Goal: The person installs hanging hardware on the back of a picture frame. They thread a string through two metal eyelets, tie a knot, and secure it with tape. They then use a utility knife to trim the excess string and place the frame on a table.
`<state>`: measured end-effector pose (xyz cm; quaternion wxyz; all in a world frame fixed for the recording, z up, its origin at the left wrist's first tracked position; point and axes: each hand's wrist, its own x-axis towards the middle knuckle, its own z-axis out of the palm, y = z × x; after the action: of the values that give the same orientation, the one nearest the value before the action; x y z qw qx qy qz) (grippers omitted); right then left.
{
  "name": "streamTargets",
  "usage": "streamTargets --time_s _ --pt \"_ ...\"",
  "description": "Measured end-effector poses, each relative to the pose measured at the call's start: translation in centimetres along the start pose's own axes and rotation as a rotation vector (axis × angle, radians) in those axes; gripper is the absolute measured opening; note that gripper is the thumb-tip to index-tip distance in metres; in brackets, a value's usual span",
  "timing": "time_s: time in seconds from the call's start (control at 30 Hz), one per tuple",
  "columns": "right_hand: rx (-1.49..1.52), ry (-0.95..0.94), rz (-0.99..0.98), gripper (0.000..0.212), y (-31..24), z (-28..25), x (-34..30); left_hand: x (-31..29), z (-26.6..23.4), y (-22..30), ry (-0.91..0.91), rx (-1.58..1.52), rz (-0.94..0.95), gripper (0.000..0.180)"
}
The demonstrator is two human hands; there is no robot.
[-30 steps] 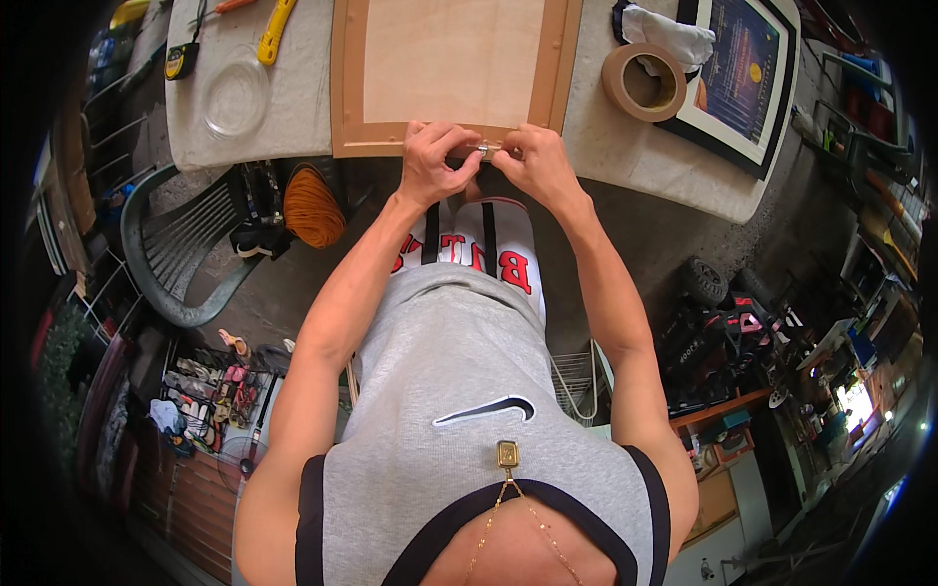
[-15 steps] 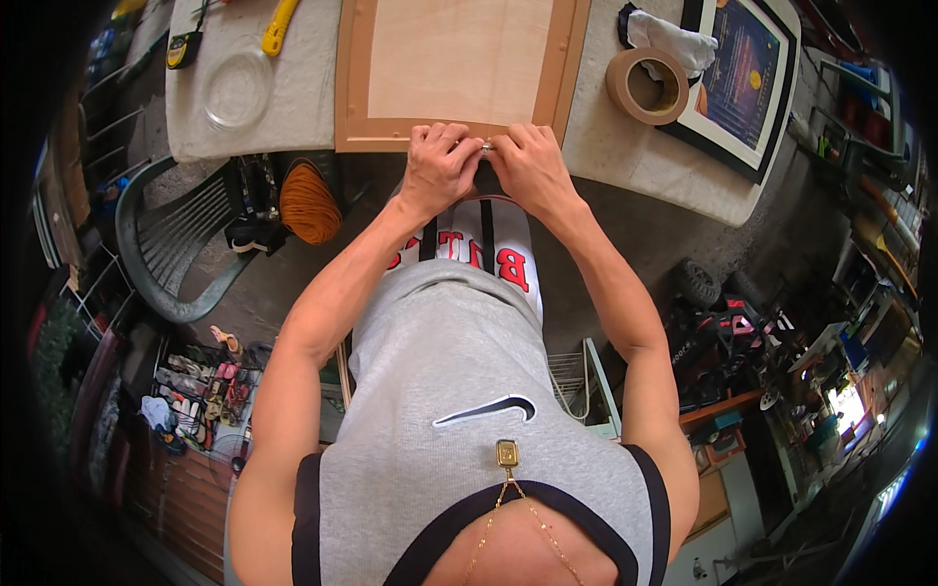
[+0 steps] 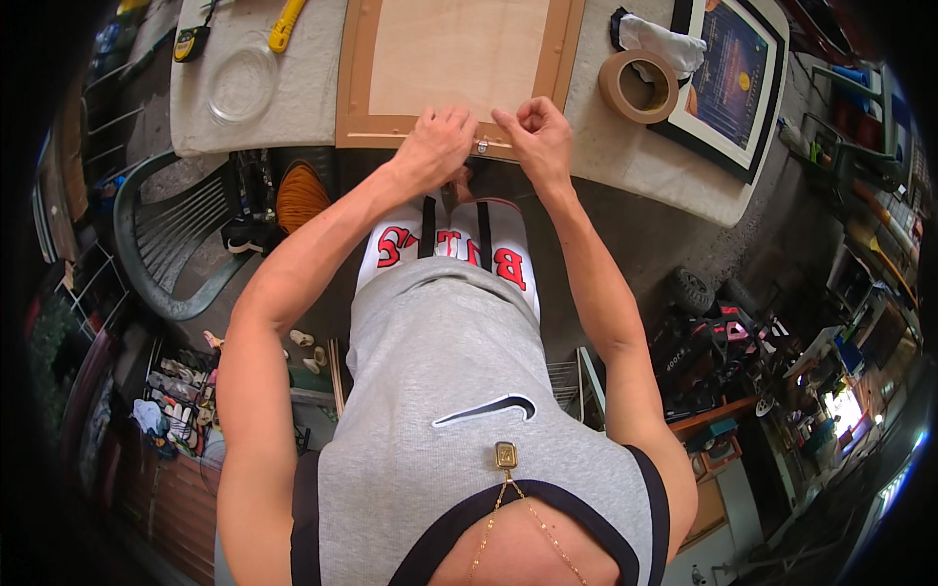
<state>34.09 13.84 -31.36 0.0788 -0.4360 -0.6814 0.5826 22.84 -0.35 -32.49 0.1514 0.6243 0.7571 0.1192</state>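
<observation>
On the table in front of me lies a picture frame [image 3: 391,129] with its back up, brown tape bordering a pale backing panel. At its near edge sits a small metal hanger [image 3: 482,147], between my two hands. My left hand [image 3: 437,148] rests over the near edge, left of the hanger, with its fingers curled in; what they hold, if anything, is hidden. Just right of the hanger my right hand [image 3: 539,142] is raised, thumb and fingers drawn together in a pinch. Anything inside that pinch is too small to make out.
A roll of brown tape [image 3: 611,88], a white cloth [image 3: 662,49] and a black-framed picture [image 3: 752,161] lie to the right. Left are a clear round lid [image 3: 241,86], a yellow-handled tool [image 3: 283,24] and a tape measure [image 3: 191,43]. A green plastic chair [image 3: 137,230] stands below.
My hands, close together at the hanger before, have come apart. The right one has lifted and moved slightly right, the left has slid up onto the frame, and the hanger now shows.
</observation>
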Motion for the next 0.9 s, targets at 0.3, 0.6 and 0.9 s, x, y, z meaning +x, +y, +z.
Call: streamTargets --time_s 0.3,0.6,0.9 --pt "-0.192 -0.430 -0.188 0.018 0.3 -0.2 1.2 1.3 -0.3 -3.4 -0.006 -0.862 -0.284 0.021" --pt "0.368 -0.679 -0.186 0.023 -3.3 -0.9 7.9 1.4 0.4 -1.0 0.159 -0.905 -0.323 0.018" --pt "0.311 -0.622 -0.042 0.035 -0.2 1.3 3.0 2.0 1.2 0.7 0.493 -1.243 -0.787 0.016"
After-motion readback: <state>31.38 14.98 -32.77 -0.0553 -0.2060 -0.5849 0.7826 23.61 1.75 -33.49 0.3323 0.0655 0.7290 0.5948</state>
